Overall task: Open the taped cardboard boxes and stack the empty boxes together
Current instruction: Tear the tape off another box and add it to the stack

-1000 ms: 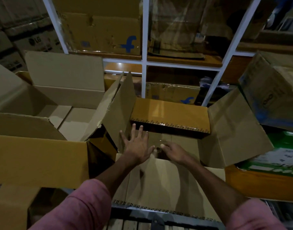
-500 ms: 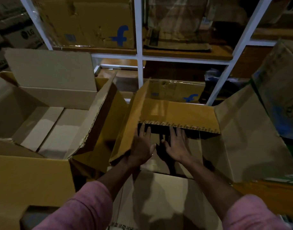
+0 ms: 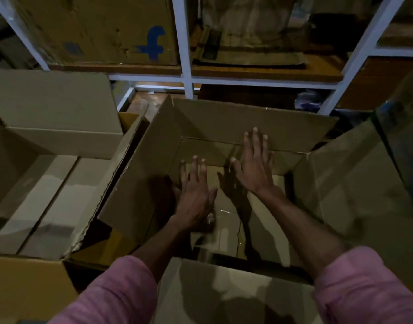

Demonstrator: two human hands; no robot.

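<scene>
We have an open box (image 3: 224, 127) straight ahead, both our hands inside it: left hand (image 3: 196, 195) low, right hand (image 3: 254, 167) against the far wall. Another open box (image 3: 55, 127) sits left; shelves (image 3: 186, 73) stand behind both.

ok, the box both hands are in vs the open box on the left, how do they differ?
The middle box has both hands inside it, the left hand low in it and the right hand flat against its far wall; the left box has no hand in it. The middle box shows shiny tape on its floor; the left box shows bare floor flaps with no tape seen. Both are plain brown cardboard, flaps open, with nothing visible inside.
</scene>
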